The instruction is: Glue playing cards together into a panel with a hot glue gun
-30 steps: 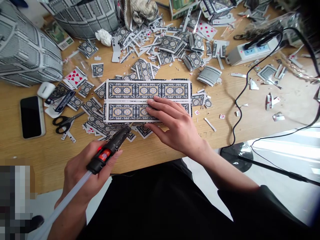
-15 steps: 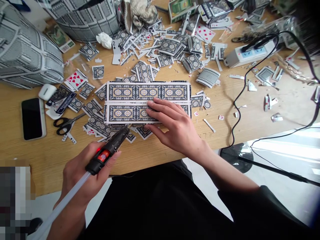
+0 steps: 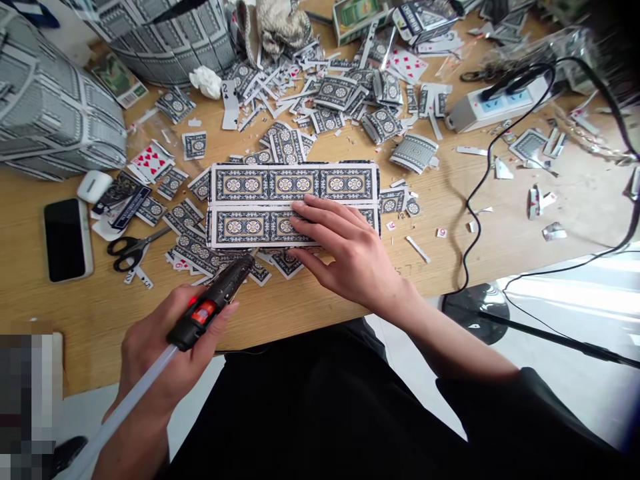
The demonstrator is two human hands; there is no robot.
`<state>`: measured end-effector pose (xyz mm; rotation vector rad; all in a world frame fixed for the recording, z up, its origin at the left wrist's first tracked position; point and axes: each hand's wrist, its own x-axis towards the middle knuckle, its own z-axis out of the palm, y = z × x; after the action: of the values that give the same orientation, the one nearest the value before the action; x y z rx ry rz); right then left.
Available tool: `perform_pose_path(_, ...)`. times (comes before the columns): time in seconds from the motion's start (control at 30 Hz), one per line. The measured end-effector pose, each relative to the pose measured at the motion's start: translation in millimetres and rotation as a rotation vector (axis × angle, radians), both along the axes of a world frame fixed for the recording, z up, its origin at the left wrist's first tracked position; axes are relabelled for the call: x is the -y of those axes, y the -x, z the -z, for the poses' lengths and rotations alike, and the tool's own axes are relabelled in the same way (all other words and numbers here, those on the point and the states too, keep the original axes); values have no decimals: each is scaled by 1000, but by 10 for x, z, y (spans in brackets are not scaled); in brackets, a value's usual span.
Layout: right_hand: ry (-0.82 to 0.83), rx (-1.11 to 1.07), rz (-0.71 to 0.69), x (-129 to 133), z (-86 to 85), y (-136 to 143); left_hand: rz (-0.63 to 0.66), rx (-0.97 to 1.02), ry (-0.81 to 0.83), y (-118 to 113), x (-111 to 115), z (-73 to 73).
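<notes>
I see a white-bordered, dark-patterned card panel (image 3: 245, 185), scraps (image 3: 287, 143) along its far edge; left hand (image 3: 155, 347) grips a glue gun (image 3: 213, 303), right hand (image 3: 345, 250) lies open on top.

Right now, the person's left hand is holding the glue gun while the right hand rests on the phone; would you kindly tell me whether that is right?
Not quite: the head view shows the right hand resting on the playing-card panel, while the phone lies apart, off to the left. The left hand does hold the glue gun.
</notes>
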<state>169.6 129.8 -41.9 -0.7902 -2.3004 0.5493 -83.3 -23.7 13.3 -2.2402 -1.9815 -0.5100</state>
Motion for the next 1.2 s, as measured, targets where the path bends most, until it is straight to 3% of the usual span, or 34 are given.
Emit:
perform_pose_path(0.87, -4, 8, 6, 5, -13, 6, 44, 13, -52, -24, -58, -17)
perform_pose_path(1.2, 12, -2, 2, 8, -4, 3, 28, 32, -36, -36, -41, 48)
